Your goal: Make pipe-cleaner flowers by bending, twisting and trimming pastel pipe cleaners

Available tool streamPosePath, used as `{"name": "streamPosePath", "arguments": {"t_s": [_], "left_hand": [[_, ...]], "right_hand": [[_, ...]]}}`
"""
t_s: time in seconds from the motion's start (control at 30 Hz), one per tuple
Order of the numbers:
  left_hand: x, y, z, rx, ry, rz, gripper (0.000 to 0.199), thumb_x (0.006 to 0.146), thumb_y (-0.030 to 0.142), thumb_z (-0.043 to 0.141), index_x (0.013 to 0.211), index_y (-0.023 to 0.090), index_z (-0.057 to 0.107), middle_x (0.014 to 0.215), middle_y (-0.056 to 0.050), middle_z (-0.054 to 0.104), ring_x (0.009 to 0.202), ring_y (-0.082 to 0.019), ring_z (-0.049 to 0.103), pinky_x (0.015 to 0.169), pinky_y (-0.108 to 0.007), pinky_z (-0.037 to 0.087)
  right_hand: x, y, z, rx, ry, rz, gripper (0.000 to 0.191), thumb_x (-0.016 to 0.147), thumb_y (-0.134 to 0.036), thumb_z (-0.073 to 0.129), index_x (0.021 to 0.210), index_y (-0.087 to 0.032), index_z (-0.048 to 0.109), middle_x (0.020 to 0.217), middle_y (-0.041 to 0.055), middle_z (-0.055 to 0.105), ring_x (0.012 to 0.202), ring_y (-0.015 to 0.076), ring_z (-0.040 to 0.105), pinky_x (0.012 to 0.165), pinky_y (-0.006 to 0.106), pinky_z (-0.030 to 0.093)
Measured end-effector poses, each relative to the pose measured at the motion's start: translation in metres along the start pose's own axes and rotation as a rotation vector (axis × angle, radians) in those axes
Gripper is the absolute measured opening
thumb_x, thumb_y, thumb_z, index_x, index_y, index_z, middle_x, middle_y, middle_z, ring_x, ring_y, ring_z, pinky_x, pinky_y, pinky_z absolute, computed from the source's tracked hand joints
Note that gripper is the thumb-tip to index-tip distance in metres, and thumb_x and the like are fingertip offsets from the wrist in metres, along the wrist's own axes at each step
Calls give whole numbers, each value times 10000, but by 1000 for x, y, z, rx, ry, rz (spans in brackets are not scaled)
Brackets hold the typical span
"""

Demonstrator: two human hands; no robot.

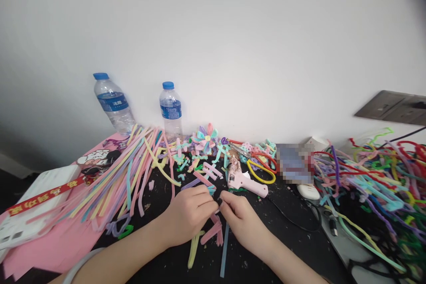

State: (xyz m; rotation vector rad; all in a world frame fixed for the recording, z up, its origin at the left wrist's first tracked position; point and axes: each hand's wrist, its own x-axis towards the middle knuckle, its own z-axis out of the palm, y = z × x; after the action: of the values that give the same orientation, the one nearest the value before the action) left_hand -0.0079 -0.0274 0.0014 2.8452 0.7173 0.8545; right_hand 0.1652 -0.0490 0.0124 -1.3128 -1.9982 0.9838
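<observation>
My left hand (190,214) and my right hand (240,217) meet over the black table, their fingertips pinched together. A small black piece (219,201) shows between them; its exact shape is mostly hidden by the fingers. Just below the hands lie folded pink fuzzy strips (214,232), a yellow strip (193,250) and a straight blue strip (225,250). More bent pink strips (212,171) lie beyond my fingertips. A pink glue gun (248,182) rests on its side behind my right hand.
Long pastel strips (143,164) fan out at the left, by two water bottles (115,104) (171,108). A multicoloured fuzzy flower (207,138), yellow-handled scissors (261,172) and a white case (309,191) stand farther back. Tangled colourful strips (376,186) cover the right.
</observation>
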Motion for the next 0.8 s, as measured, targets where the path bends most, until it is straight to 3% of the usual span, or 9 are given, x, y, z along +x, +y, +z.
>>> {"name": "streamPosePath", "arguments": {"t_s": [0.27,0.43,0.67,0.8], "left_hand": [[3,1,-4,-274,-18,-104,281,880,115,377,666,138,559,640,-36,537,651,-149,425,611,-273,354],[7,3,-8,-564,-65,-266,256,851,155,484,614,144,579,583,-3,533,630,-132,460,617,-248,362],[6,0,-14,-1124,-278,-414,260,819,306,562,647,131,650,656,-41,627,677,-154,565,684,-266,445],[3,1,-15,-1448,-382,-521,229,741,328,651,634,126,660,647,-42,613,626,-154,578,621,-264,473]], "right_hand": [[-1,-2,-3,-15,-34,-74,261,850,-120,345,626,-203,241,571,-67,266,525,91,250,482,219,205],[-6,-8,-7,-40,-61,-134,241,869,-150,347,647,-205,274,568,-63,320,508,91,287,478,218,223],[-15,-21,-9,-89,-88,-280,198,854,-129,341,675,-204,302,611,-31,411,551,103,397,511,211,286],[-25,-26,-5,-168,-77,-387,161,819,-90,351,705,-202,331,642,-22,436,570,105,408,561,209,334]]}}
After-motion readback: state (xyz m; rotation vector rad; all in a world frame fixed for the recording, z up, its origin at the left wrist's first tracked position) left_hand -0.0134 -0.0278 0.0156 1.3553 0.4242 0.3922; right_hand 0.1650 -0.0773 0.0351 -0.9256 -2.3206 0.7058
